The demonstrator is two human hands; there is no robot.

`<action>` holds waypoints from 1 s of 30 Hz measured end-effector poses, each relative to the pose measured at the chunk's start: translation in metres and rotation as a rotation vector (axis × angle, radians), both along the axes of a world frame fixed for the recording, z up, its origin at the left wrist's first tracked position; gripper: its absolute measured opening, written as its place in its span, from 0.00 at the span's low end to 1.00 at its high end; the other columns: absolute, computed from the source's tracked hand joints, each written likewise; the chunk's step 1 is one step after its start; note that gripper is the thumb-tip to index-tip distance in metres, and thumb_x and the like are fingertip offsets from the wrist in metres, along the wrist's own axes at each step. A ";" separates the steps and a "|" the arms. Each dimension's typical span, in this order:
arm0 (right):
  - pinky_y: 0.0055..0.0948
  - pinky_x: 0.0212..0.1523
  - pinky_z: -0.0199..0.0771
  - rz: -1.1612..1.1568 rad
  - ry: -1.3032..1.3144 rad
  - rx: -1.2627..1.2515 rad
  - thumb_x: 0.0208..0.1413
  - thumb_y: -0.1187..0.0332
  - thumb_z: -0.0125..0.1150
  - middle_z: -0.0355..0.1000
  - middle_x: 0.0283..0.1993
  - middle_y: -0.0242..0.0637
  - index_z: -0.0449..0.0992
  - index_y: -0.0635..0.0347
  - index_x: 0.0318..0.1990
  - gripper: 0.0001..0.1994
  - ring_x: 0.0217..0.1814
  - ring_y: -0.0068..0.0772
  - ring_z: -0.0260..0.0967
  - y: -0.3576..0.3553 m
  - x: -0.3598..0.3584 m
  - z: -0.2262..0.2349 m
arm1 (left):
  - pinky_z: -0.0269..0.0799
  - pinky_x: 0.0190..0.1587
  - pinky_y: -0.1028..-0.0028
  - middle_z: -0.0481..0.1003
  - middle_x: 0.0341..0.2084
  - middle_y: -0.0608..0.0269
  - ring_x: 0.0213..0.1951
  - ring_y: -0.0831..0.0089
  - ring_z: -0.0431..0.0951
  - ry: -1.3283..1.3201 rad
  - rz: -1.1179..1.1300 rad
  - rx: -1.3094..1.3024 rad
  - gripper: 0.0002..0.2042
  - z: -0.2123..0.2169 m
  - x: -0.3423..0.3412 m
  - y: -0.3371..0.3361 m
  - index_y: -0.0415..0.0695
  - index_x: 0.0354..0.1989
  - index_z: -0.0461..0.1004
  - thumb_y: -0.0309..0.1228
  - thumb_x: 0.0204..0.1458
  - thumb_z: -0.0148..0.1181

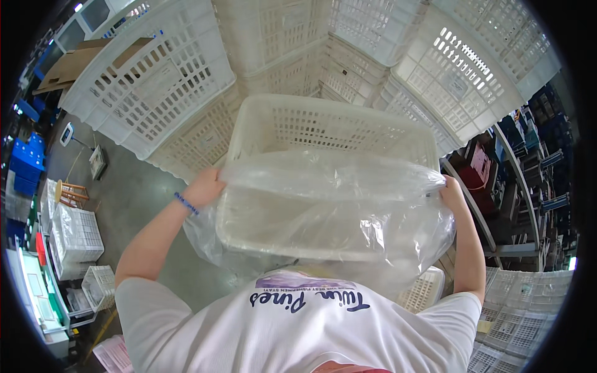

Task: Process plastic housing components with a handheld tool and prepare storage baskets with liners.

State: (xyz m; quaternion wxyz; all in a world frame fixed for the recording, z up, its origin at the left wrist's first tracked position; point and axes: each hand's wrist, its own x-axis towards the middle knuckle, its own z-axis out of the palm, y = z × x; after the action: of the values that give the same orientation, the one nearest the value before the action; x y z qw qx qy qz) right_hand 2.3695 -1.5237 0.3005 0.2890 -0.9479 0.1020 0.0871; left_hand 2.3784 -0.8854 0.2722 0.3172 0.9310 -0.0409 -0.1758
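A clear plastic bag (298, 217) is stretched across the near part of a white plastic crate (336, 107) in front of me. My left hand (205, 186) grips the bag's edge beside the crate's left side, a blue bracelet on its wrist. At the right side, my right hand (451, 189) is closed on the bag's other edge, where the film bunches up. Loose film hangs down over the crate's near wall towards my shirt. The far inside of the crate, with its slotted wall, shows uncovered.
Stacked white crates (149, 81) rise at the left and back, with more crates (454, 81) at the right. A metal rack (519, 186) with dark and red items stands at the right. On the left floor are a scale (97, 161), a wooden stool (71, 194) and a wrapped crate (78, 233).
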 end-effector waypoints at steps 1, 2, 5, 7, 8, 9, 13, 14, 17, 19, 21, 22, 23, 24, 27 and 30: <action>0.33 0.39 0.69 -0.048 0.000 0.061 0.39 0.80 0.47 0.73 0.32 0.52 0.73 0.69 0.41 0.17 0.38 0.45 0.72 -0.009 0.002 -0.005 | 0.69 0.40 0.62 0.74 0.32 0.42 0.38 0.50 0.75 0.017 -0.020 -0.006 0.15 0.012 -0.011 -0.007 0.34 0.36 0.74 0.28 0.41 0.50; 0.33 0.39 0.69 -0.042 0.008 0.064 0.39 0.80 0.47 0.73 0.32 0.52 0.73 0.69 0.41 0.17 0.38 0.45 0.72 -0.009 0.007 -0.005 | 0.69 0.40 0.62 0.74 0.32 0.42 0.38 0.50 0.75 0.024 -0.013 -0.004 0.15 0.015 -0.024 -0.008 0.34 0.36 0.74 0.28 0.41 0.50; 0.35 0.40 0.69 0.136 -0.110 -0.150 0.37 0.80 0.48 0.73 0.32 0.52 0.74 0.66 0.41 0.18 0.39 0.47 0.72 -0.003 0.026 0.001 | 0.69 0.41 0.64 0.75 0.32 0.44 0.38 0.52 0.75 0.098 0.024 -0.150 0.16 0.036 -0.051 -0.012 0.36 0.38 0.73 0.29 0.41 0.50; 0.34 0.42 0.69 0.190 -0.061 -0.240 0.37 0.79 0.50 0.72 0.34 0.52 0.75 0.61 0.41 0.19 0.41 0.49 0.71 -0.004 0.045 0.006 | 0.69 0.42 0.66 0.75 0.34 0.47 0.39 0.55 0.75 0.268 -0.167 0.258 0.16 0.075 -0.044 -0.017 0.37 0.40 0.73 0.31 0.42 0.54; 0.33 0.43 0.69 0.231 -0.062 -0.355 0.37 0.78 0.51 0.72 0.34 0.52 0.75 0.61 0.41 0.19 0.41 0.49 0.71 0.000 0.054 0.022 | 0.69 0.43 0.67 0.76 0.34 0.49 0.39 0.57 0.75 0.137 -0.113 0.324 0.16 0.079 -0.033 -0.011 0.37 0.40 0.73 0.31 0.43 0.55; 0.33 0.42 0.69 0.262 -0.145 -0.392 0.37 0.76 0.54 0.72 0.35 0.52 0.74 0.62 0.41 0.18 0.41 0.48 0.71 0.000 0.062 0.039 | 0.68 0.43 0.69 0.76 0.34 0.51 0.40 0.60 0.76 0.004 -0.059 0.391 0.15 0.084 -0.021 -0.001 0.36 0.39 0.73 0.31 0.43 0.56; 0.31 0.40 0.70 0.328 -0.223 -0.287 0.39 0.71 0.59 0.73 0.33 0.47 0.72 0.70 0.42 0.19 0.36 0.40 0.72 -0.010 0.093 0.098 | 0.69 0.37 0.77 0.74 0.27 0.66 0.33 0.75 0.74 -0.082 0.391 -0.399 0.09 0.091 0.020 0.016 0.37 0.37 0.73 0.24 0.48 0.51; 0.30 0.39 0.70 0.425 -0.183 -0.532 0.41 0.71 0.59 0.73 0.33 0.45 0.71 0.71 0.43 0.19 0.35 0.39 0.71 0.002 0.099 0.116 | 0.69 0.37 0.77 0.74 0.27 0.66 0.33 0.75 0.74 -0.083 0.411 -0.386 0.09 0.090 0.027 0.025 0.37 0.37 0.73 0.24 0.48 0.51; 0.26 0.37 0.71 0.215 -0.160 -0.327 0.43 0.70 0.62 0.71 0.36 0.42 0.66 0.73 0.49 0.24 0.35 0.32 0.70 -0.025 0.132 0.116 | 0.70 0.41 0.78 0.74 0.30 0.66 0.35 0.76 0.75 -0.001 0.383 -0.366 0.09 0.083 0.036 0.045 0.39 0.40 0.72 0.24 0.49 0.52; 0.25 0.36 0.70 0.171 -0.084 0.141 0.43 0.71 0.61 0.71 0.35 0.40 0.65 0.71 0.50 0.25 0.33 0.29 0.70 -0.041 0.134 0.111 | 0.72 0.42 0.74 0.74 0.31 0.64 0.35 0.75 0.75 0.108 0.530 -0.851 0.09 0.077 0.032 0.046 0.39 0.40 0.71 0.27 0.51 0.53; 0.22 0.34 0.70 0.117 -0.042 0.781 0.44 0.73 0.58 0.71 0.36 0.36 0.63 0.67 0.53 0.25 0.32 0.23 0.69 -0.067 0.131 0.094 | 0.73 0.42 0.72 0.74 0.31 0.64 0.35 0.74 0.75 0.154 0.565 -0.887 0.09 0.074 0.030 0.060 0.40 0.39 0.72 0.28 0.51 0.54; 0.22 0.34 0.70 0.131 -0.040 0.782 0.44 0.73 0.58 0.71 0.36 0.36 0.63 0.67 0.53 0.25 0.32 0.23 0.69 -0.068 0.127 0.092 | 0.73 0.41 0.70 0.75 0.31 0.63 0.35 0.73 0.76 0.205 0.601 -0.914 0.08 0.072 0.029 0.066 0.40 0.38 0.72 0.29 0.51 0.54; 0.23 0.35 0.70 0.072 -0.072 0.626 0.44 0.73 0.58 0.71 0.37 0.36 0.63 0.67 0.53 0.25 0.33 0.23 0.69 -0.069 0.124 0.090 | 0.73 0.41 0.70 0.75 0.31 0.63 0.35 0.73 0.76 0.196 0.612 -0.916 0.08 0.070 0.029 0.068 0.40 0.38 0.72 0.29 0.51 0.54; 0.23 0.36 0.71 0.005 -0.108 0.464 0.45 0.73 0.58 0.71 0.38 0.36 0.64 0.67 0.53 0.25 0.34 0.23 0.69 -0.070 0.122 0.091 | 0.73 0.40 0.70 0.74 0.31 0.64 0.33 0.74 0.75 0.203 0.662 -0.992 0.10 0.064 0.033 0.068 0.40 0.39 0.71 0.30 0.50 0.55; 0.19 0.35 0.68 -0.023 -0.050 0.625 0.46 0.70 0.59 0.72 0.39 0.35 0.66 0.66 0.51 0.22 0.36 0.22 0.69 -0.066 0.147 0.059 | 0.73 0.39 0.71 0.73 0.31 0.64 0.32 0.74 0.74 0.165 0.772 -1.045 0.12 0.042 0.049 0.059 0.40 0.40 0.71 0.32 0.49 0.57; 0.19 0.34 0.65 -0.136 -0.077 0.632 0.49 0.66 0.60 0.73 0.38 0.34 0.72 0.63 0.43 0.15 0.35 0.20 0.67 -0.063 0.196 0.005 | 0.72 0.39 0.70 0.74 0.32 0.63 0.33 0.73 0.74 0.124 0.837 -1.094 0.13 -0.008 0.087 0.062 0.41 0.40 0.72 0.34 0.49 0.57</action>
State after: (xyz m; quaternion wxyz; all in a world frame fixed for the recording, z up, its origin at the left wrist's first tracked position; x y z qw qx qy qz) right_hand 2.5652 -1.5864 0.3052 0.5777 -0.8049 0.1219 0.0592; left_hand 2.4655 -0.8232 0.2644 0.7843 0.5628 0.2571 -0.0458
